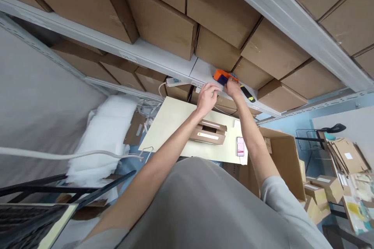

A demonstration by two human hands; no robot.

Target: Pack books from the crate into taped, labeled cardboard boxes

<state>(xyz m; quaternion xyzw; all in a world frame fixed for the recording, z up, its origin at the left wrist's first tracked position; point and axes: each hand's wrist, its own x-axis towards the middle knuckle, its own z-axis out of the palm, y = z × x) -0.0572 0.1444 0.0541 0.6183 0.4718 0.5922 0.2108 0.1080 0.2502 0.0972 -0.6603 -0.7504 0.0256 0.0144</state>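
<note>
At the shelf edge, my right hand (233,87) is closed on an orange and dark blue tape dispenser (219,76); its fingers are partly hidden. A yellow and black utility knife (247,94) lies just right of that hand. My left hand (207,98) hovers close by on the left, fingers loosely bent and apart, with nothing seen in it. Below both hands, a small brown cardboard box (208,137) with a white label rests on the pale tabletop (169,118), its top flaps partly open. A phone (240,146) with a lit screen lies right of the box.
Cardboard boxes (222,4) fill the shelves ahead and above. White foam wrap (102,136) is stacked at left, near a white cable (87,155). A large open carton (284,155) stands right of the table, with small boxes (324,186) beyond it.
</note>
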